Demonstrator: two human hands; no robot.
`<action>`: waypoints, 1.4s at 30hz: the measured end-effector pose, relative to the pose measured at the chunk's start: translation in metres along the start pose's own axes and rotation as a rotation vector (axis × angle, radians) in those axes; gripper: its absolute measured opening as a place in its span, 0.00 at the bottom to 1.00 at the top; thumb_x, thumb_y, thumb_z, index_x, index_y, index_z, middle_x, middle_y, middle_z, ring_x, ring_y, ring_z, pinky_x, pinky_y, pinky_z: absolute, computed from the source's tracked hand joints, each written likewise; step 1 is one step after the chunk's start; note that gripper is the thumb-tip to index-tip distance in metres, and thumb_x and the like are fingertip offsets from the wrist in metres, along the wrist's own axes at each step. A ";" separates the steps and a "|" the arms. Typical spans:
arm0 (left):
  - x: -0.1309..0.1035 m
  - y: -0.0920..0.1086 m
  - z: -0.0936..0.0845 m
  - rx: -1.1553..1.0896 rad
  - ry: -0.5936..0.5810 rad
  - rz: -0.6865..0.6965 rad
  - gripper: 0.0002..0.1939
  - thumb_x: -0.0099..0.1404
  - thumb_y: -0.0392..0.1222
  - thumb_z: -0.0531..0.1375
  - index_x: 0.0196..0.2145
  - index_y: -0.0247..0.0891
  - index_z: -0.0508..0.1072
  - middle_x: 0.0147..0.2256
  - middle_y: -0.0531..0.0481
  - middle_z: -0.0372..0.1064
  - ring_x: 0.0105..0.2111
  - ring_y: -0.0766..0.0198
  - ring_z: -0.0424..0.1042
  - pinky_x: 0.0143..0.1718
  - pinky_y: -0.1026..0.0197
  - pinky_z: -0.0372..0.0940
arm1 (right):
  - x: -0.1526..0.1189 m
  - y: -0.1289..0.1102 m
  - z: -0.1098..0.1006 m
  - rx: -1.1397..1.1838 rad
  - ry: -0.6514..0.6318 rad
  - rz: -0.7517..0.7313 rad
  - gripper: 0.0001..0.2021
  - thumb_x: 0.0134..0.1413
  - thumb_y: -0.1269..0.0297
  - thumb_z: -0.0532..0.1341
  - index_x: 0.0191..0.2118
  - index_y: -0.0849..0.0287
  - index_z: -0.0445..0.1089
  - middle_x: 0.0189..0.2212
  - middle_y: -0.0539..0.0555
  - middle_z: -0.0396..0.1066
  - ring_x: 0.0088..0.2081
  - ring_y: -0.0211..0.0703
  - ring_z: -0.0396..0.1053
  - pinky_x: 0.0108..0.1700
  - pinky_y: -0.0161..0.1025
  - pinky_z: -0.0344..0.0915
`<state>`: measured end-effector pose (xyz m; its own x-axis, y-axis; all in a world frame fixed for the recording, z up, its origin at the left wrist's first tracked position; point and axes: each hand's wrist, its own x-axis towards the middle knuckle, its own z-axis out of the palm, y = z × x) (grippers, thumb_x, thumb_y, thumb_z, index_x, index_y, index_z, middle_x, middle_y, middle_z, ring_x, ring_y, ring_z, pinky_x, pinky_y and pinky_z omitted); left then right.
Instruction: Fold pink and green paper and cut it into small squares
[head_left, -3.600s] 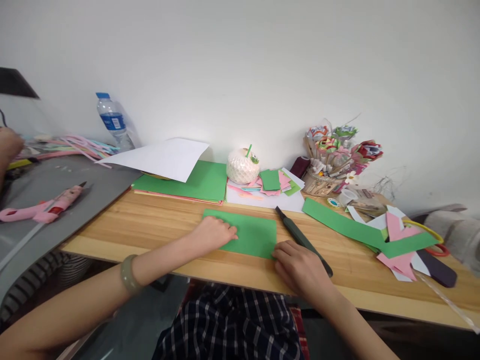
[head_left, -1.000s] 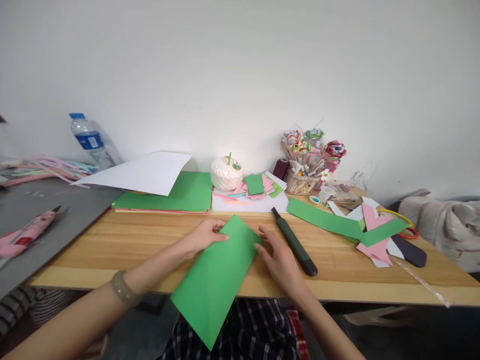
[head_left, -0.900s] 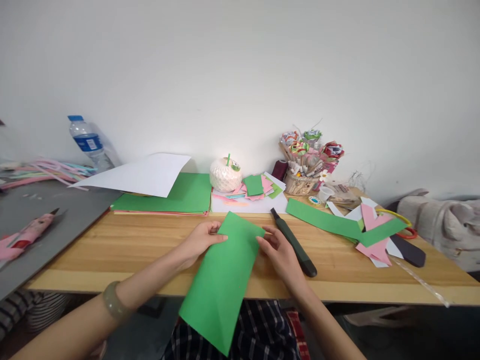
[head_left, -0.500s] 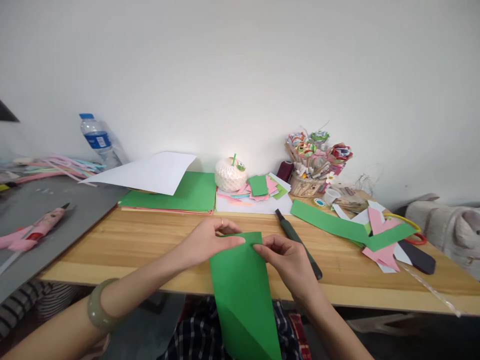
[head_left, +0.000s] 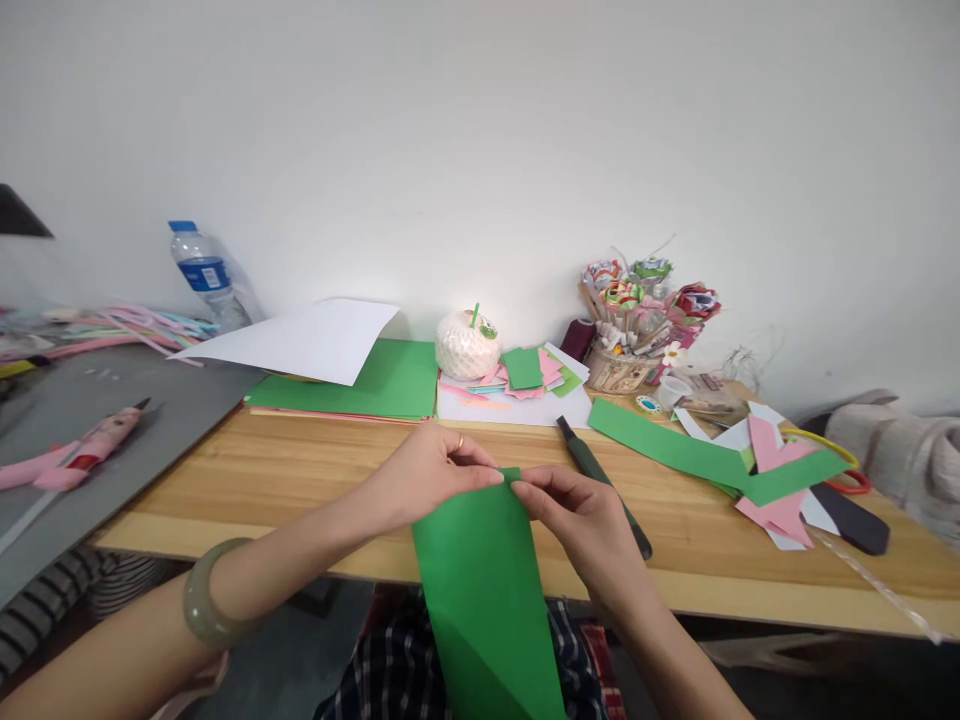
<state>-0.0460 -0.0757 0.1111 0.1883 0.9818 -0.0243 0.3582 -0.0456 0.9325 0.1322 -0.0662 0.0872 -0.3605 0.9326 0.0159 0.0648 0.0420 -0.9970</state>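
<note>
A long strip of green paper (head_left: pixel 484 590) hangs from its top edge over the front of the wooden table (head_left: pixel 300 470) and down over my lap. My left hand (head_left: pixel 442 470) pinches the strip's top edge between thumb and fingers. Close beside it, my right hand (head_left: pixel 574 505) pinches the top right corner. The thumbs are nearly touching. Just behind my right hand lies a dark green pen-like tool (head_left: pixel 592 465).
Green paper sheets (head_left: pixel 397 380) lie under a white sheet (head_left: pixel 300 335). Right of them stand a white netted ball (head_left: pixel 466 347) and a basket of paper flowers (head_left: pixel 619 370). Paper scraps (head_left: pixel 780 480) cover the right side. A pink glue gun (head_left: pixel 82 455) and bottle (head_left: pixel 206 275) are left.
Both hands have come closer together at the strip's top edge, and the left thumb has moved right. The whole view has shifted slightly.
</note>
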 end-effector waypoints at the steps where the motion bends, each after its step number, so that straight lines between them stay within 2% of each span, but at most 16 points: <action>1: -0.001 0.000 0.000 0.000 0.004 -0.002 0.06 0.54 0.41 0.61 0.28 0.36 0.77 0.28 0.51 0.75 0.30 0.63 0.72 0.32 0.63 0.63 | 0.000 0.000 0.000 -0.006 0.009 -0.012 0.11 0.42 0.54 0.64 0.28 0.58 0.74 0.27 0.50 0.73 0.30 0.38 0.68 0.33 0.36 0.64; 6: -0.003 0.002 0.000 0.002 0.011 -0.015 0.06 0.54 0.41 0.62 0.28 0.37 0.77 0.29 0.50 0.75 0.30 0.62 0.72 0.32 0.63 0.64 | -0.001 -0.002 0.001 -0.052 0.037 -0.062 0.10 0.43 0.55 0.64 0.26 0.58 0.74 0.25 0.50 0.74 0.28 0.39 0.68 0.31 0.35 0.65; 17: -0.003 0.003 -0.002 0.017 -0.025 -0.042 0.07 0.54 0.40 0.61 0.30 0.38 0.78 0.29 0.51 0.75 0.30 0.63 0.72 0.30 0.64 0.63 | -0.001 0.000 0.001 -0.024 0.037 -0.054 0.09 0.42 0.56 0.65 0.27 0.56 0.76 0.26 0.50 0.75 0.30 0.40 0.71 0.32 0.36 0.67; 26: -0.003 0.003 -0.001 0.019 -0.034 -0.062 0.07 0.53 0.40 0.61 0.29 0.37 0.78 0.29 0.52 0.76 0.30 0.63 0.72 0.29 0.65 0.63 | -0.001 0.001 0.000 -0.044 0.037 -0.055 0.09 0.42 0.56 0.64 0.27 0.56 0.75 0.26 0.50 0.74 0.29 0.40 0.69 0.31 0.36 0.66; 31: -0.001 0.003 0.000 0.026 -0.033 -0.066 0.07 0.53 0.40 0.61 0.29 0.36 0.77 0.29 0.51 0.75 0.30 0.62 0.72 0.30 0.64 0.63 | -0.001 -0.002 0.001 -0.083 0.080 -0.063 0.11 0.39 0.55 0.65 0.25 0.57 0.73 0.23 0.50 0.72 0.26 0.38 0.66 0.26 0.34 0.62; 35: 0.004 0.000 -0.002 0.101 -0.071 -0.033 0.07 0.56 0.42 0.60 0.30 0.37 0.77 0.28 0.51 0.75 0.30 0.61 0.72 0.30 0.63 0.63 | 0.006 -0.001 0.001 -0.137 0.066 -0.079 0.12 0.43 0.54 0.63 0.25 0.58 0.72 0.23 0.49 0.70 0.26 0.37 0.65 0.28 0.34 0.62; 37: 0.008 -0.004 -0.003 0.273 0.002 0.032 0.07 0.58 0.41 0.59 0.32 0.38 0.76 0.32 0.51 0.75 0.33 0.60 0.72 0.33 0.61 0.64 | 0.017 0.008 0.000 -0.166 0.074 -0.073 0.13 0.45 0.53 0.61 0.26 0.59 0.71 0.23 0.49 0.70 0.27 0.37 0.65 0.30 0.35 0.62; 40: 0.012 -0.013 0.003 0.635 0.242 0.208 0.08 0.61 0.37 0.57 0.39 0.38 0.72 0.41 0.49 0.71 0.43 0.56 0.68 0.44 0.56 0.62 | 0.041 0.032 -0.002 -0.219 0.118 -0.038 0.13 0.49 0.55 0.60 0.29 0.61 0.71 0.25 0.50 0.70 0.29 0.38 0.67 0.33 0.37 0.64; 42: 0.014 -0.023 0.013 0.760 0.282 0.313 0.10 0.64 0.35 0.53 0.42 0.38 0.69 0.44 0.48 0.68 0.47 0.57 0.65 0.48 0.55 0.60 | 0.055 0.049 -0.004 -0.283 0.140 0.000 0.13 0.54 0.57 0.58 0.33 0.63 0.70 0.29 0.51 0.70 0.31 0.39 0.67 0.35 0.39 0.65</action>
<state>-0.0395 -0.0632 0.0848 0.1822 0.9081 0.3769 0.8604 -0.3328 0.3859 0.1188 -0.0114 0.0399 -0.2301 0.9721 0.0455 0.3280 0.1215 -0.9368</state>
